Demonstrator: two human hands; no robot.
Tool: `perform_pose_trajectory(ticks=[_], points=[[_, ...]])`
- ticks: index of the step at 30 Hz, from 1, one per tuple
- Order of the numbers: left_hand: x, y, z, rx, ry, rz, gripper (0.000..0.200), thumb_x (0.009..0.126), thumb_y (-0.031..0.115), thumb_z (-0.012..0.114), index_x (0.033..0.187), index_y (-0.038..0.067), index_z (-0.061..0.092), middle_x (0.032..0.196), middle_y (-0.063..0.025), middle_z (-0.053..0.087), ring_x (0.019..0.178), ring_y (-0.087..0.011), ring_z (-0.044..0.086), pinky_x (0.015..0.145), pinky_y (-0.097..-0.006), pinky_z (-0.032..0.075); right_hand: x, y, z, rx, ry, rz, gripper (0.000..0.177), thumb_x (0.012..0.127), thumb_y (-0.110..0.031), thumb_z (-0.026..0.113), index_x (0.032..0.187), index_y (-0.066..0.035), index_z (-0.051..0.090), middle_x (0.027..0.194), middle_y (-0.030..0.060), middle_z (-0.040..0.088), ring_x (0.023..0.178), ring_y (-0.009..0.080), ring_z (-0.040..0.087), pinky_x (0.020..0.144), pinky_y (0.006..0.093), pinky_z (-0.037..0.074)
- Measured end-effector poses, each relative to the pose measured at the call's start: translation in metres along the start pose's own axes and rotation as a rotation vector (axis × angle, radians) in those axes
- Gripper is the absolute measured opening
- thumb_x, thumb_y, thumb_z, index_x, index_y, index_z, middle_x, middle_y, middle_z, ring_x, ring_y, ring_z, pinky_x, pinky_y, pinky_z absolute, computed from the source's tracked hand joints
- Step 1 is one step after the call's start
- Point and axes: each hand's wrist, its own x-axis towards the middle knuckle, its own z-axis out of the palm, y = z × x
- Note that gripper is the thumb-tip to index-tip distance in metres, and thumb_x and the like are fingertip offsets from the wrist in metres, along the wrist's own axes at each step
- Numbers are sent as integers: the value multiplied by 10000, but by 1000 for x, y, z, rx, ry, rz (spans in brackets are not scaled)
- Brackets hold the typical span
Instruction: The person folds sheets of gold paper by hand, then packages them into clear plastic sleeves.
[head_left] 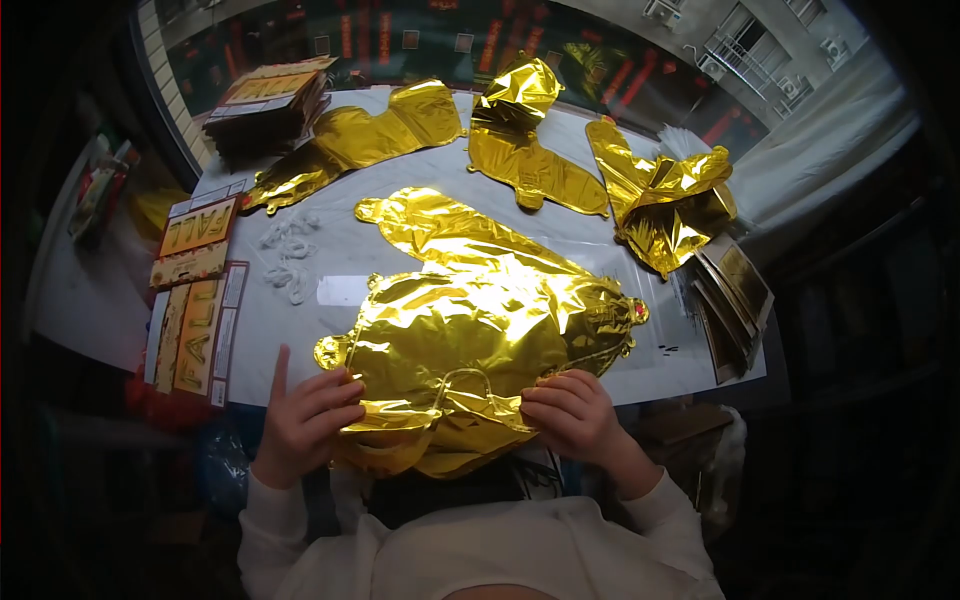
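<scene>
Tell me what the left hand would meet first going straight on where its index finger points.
Most likely the white strings, past a bare stretch of table. How high the left hand is above it is unclear, so it might pass over them.

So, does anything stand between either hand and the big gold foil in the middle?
Nothing visible does: the left hand and right hand both have their fingers on the gold foil. The other foil pieces lie farther off.
</scene>
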Motion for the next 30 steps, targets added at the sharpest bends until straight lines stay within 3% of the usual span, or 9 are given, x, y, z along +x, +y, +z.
perform_pose_trajectory(ticks=[5,9,19,21,30], points=[[12,0,-2,-142,-2,-6,137,873,124,794,997,168,758,1125,-23,781,1099,-240,749,1256,-667,198,8,6,-5,67,-10,8,257,822,-155,861,1040,-158,725,1077,-25,761,987,182,701,932,399,487],[15,-1,-2,-142,-15,-44,111,863,144,807,953,150,743,1141,-41,781,1092,-246,747,1248,-685,196,14,9,-11,76,-41,-17,226,849,-171,831,1044,-152,718,1029,-24,742,955,164,711,897,374,472],[17,-4,-1,-119,-54,-20,148,866,128,800,1003,179,779,1196,-9,776,1205,-226,708,1251,-664,209,12,13,-11,102,-77,-21,233,839,-177,820,1052,-177,726,1092,-37,735,1004,178,701,936,391,459],[17,-5,-2,-123,-61,-18,152,865,129,800,1006,181,782,1202,-8,775,1214,-229,704,1251,-664,208,10,13,-8,61,-56,-35,261,857,-192,805,1108,-182,732,1176,-24,724,1051,183,695,945,396,462],[17,-5,4,-68,-33,-24,302,870,120,803,1162,195,786,1296,-48,745,1327,-331,634,1248,-653,198,4,15,-5,-27,-80,-54,398,827,-185,762,1224,-188,727,1287,-2,701,1135,202,677,977,404,469]])
